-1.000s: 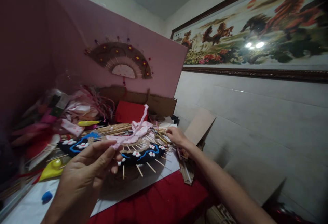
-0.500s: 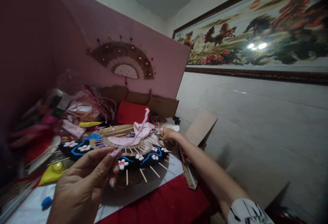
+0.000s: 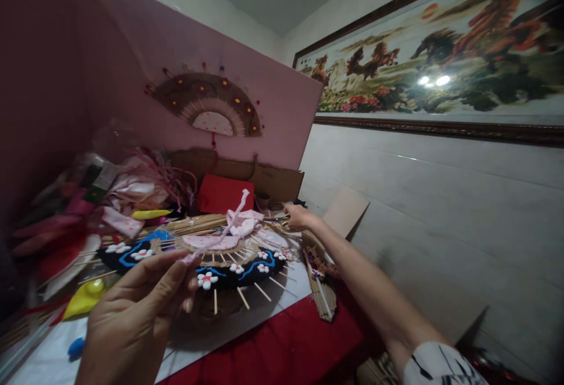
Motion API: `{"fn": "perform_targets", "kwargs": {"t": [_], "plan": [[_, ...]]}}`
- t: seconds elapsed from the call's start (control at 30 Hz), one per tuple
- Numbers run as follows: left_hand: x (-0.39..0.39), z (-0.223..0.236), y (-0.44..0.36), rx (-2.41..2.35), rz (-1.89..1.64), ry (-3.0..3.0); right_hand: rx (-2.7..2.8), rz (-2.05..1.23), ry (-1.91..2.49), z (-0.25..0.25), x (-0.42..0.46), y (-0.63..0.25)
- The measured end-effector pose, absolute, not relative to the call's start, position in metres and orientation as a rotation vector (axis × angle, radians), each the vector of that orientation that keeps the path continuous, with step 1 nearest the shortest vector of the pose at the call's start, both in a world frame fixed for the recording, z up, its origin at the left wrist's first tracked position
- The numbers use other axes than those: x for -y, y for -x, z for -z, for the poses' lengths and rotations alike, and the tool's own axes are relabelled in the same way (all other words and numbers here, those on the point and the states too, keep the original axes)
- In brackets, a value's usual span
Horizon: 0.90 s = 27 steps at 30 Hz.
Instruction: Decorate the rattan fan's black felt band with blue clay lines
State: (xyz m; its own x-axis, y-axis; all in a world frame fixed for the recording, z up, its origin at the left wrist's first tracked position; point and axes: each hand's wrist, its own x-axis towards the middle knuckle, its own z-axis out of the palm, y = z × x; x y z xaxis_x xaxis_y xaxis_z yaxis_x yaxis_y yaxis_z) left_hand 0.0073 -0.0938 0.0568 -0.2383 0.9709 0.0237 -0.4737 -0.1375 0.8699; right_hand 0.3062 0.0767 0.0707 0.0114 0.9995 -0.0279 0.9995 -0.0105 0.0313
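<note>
My left hand is raised in front, pinching the end of a twisted pale pink fabric cord between thumb and fingers. The cord slants up and away, its far tip standing free. Behind that hand lies a fan-shaped craft piece, black with white flowers, blue wavy lines and thin sticks poking out. A crumpled pink spotted cloth rests just beyond it. Reaching to the table's far right, my right hand is closed on scissors, whose blades point left.
A heap of pink cloth and plastic bags fills the back left. A red box stands behind bundled sticks. A yellow bag and blue lump lie left. Cardboard strips lie at the right edge.
My right hand has lifted slightly up and away, and the scissors now show out from the clutter. My left hand still pinches the cord. The view has shifted slightly.
</note>
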Motion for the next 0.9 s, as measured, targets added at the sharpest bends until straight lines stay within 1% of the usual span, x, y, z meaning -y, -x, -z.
{"fn": "perform_targets", "kwargs": {"t": [0.23,0.4,0.5,0.53,0.57,0.6,0.63,0.67,0.7,0.8,0.9], "plan": [[0.096,-0.064,-0.014,-0.924,-1.639,-0.704,-2.183,-0.024,-2.385,-0.093,-0.033,-0.343],[0.095,-0.073,-0.017,-0.847,-1.639,-0.665,-2.365,0.149,-2.556,-0.086,-0.003,-0.368],[0.092,-0.085,-0.015,-0.757,-1.651,-0.709,-2.549,0.370,-2.550,-0.067,0.021,-0.365],[0.091,-0.089,-0.015,-0.745,-1.659,-0.754,-2.640,0.489,-2.507,-0.060,0.031,-0.360],[0.090,-0.092,-0.015,-0.738,-1.668,-0.799,-2.818,0.774,-2.458,-0.054,0.041,-0.353],[0.089,-0.094,-0.017,-0.738,-1.675,-0.835,-2.977,1.030,-2.317,-0.050,0.052,-0.345],[0.088,-0.095,-0.018,-0.735,-1.675,-0.865,-3.056,1.187,-2.145,-0.048,0.063,-0.335],[0.087,-0.094,-0.021,-0.728,-1.670,-0.896,-3.100,1.234,-2.056,-0.049,0.074,-0.324],[0.087,-0.093,-0.024,-0.727,-1.662,-0.925,-3.110,1.220,-2.005,-0.051,0.085,-0.313],[0.088,-0.088,-0.032,-0.758,-1.635,-1.003,-3.124,0.892,-2.021,-0.065,0.111,-0.281],[0.091,-0.083,-0.038,-0.799,-1.633,-1.068,-3.199,0.711,-1.990,-0.074,0.122,-0.262]]}}
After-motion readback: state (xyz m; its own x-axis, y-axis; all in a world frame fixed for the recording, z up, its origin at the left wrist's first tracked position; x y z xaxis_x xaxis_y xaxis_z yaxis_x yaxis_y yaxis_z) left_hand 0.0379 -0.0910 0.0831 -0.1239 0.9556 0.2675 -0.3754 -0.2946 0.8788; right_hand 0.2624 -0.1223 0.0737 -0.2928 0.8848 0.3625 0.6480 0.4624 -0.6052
